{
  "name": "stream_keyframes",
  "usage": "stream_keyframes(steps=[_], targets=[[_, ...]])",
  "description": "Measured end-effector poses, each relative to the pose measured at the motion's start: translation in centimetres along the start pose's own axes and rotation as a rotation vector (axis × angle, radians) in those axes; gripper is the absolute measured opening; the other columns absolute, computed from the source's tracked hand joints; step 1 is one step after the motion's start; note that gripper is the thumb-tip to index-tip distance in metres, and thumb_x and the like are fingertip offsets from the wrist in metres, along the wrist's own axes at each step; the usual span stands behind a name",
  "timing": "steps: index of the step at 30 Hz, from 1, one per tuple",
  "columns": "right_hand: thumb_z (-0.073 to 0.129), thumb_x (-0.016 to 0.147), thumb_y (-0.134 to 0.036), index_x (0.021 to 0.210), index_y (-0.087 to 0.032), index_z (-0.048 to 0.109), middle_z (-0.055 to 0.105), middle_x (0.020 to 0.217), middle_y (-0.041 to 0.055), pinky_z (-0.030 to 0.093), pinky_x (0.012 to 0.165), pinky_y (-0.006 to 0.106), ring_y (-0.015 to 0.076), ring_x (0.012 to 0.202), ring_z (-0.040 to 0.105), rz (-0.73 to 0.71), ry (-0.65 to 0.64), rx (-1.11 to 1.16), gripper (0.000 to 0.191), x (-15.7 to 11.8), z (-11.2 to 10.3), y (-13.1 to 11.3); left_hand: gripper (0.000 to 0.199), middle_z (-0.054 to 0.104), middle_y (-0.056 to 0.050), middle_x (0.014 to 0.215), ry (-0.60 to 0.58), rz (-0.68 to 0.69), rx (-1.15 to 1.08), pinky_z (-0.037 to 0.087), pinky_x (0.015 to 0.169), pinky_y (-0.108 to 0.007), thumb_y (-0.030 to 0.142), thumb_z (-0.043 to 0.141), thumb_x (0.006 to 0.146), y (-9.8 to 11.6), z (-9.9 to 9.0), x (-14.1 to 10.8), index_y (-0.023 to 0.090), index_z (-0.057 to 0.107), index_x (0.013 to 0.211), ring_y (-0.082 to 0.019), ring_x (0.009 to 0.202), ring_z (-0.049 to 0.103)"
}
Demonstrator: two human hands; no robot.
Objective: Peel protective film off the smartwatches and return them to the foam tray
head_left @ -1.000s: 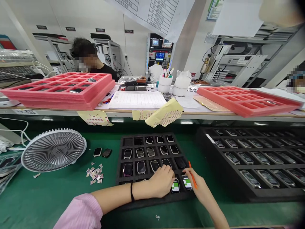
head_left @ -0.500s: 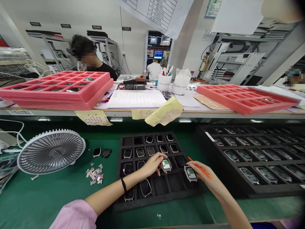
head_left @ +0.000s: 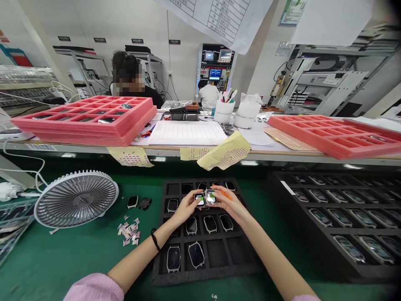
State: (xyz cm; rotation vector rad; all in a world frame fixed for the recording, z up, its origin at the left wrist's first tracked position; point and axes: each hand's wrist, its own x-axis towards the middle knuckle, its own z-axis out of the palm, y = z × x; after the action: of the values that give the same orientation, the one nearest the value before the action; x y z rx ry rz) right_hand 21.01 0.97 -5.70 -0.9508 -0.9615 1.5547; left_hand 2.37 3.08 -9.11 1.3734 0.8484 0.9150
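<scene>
My left hand (head_left: 187,207) is closed on a smartwatch (head_left: 199,200) with its screen lit white and green. Right beside it, a second lit smartwatch (head_left: 211,196) is gripped in my right hand (head_left: 230,203). A thin orange stick (head_left: 226,195) is tucked along the fingers of that same hand. Both watches are face up over the upper middle of a black foam tray (head_left: 219,274). Strapless watches with dark screens, such as one watch (head_left: 196,254) in the front row, lie in many of its compartments. My hands and forearms hide part of the tray.
A grey fan (head_left: 77,200), small paper scraps (head_left: 129,233) and a loose watch (head_left: 133,202) are to the left. Another black tray (head_left: 313,234) full of watches stands right. Pink foam trays (head_left: 84,115) sit on the shelf ahead; a person (head_left: 131,79) is behind it.
Both hands have moved up and inward over the tray, bringing the two lit watches side by side. The orange stick has come along in my right hand. The view has swung slightly left.
</scene>
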Motion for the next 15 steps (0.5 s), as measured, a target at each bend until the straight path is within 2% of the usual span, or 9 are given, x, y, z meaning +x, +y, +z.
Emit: stream_keyframes(steps=[3,8,12,15], targets=[[0.077,0.069,-0.028,0.099,-0.02,0.063,0.067,0.098,0.004,0.059,0.077,0.037,0.0209,0.092,0.067,-0.067,0.014,-0.074,0.035,-0.2,-0.2,0.9,0.044,0.057,-0.001,0.078,0.034,-0.028,-0.002,0.03,0.041,-0.017,0.045,0.049,0.086,0.1,-0.1,0.0,0.016,0.054,0.118,-0.008,0.055,0.05],[0.078,0.066,-0.03,0.099,-0.023,0.062,0.066,0.104,0.0044,0.058,0.081,0.039,0.0226,0.094,0.067,-0.091,0.003,-0.188,0.038,-0.7,-1.0,1.1,0.046,0.055,0.0,0.077,0.034,-0.019,-0.002,0.03,0.041,-0.018,0.047,0.052,0.085,0.1,-0.1,-0.1,0.016,0.055,0.119,-0.009,0.056,0.05],[0.077,0.067,-0.037,0.093,-0.022,0.065,0.069,0.098,0.0057,0.059,0.07,0.037,0.0223,0.082,0.069,-0.079,0.084,-0.278,0.033,-0.8,-1.3,1.2,0.042,0.055,0.0,0.075,0.011,-0.01,0.016,0.033,0.044,-0.018,0.045,0.053,0.086,0.1,0.0,-0.3,0.017,0.057,0.118,-0.008,0.054,0.046],[0.071,0.073,-0.045,0.089,-0.021,0.066,0.07,0.097,0.007,0.058,0.064,0.034,0.0231,0.083,0.067,-0.094,0.159,-0.28,0.03,-1.1,-1.3,1.2,0.04,0.059,-0.002,0.082,0.019,0.005,0.014,0.038,0.048,-0.019,0.041,0.055,0.085,0.3,0.1,-0.4,0.017,0.058,0.117,-0.008,0.057,0.047]])
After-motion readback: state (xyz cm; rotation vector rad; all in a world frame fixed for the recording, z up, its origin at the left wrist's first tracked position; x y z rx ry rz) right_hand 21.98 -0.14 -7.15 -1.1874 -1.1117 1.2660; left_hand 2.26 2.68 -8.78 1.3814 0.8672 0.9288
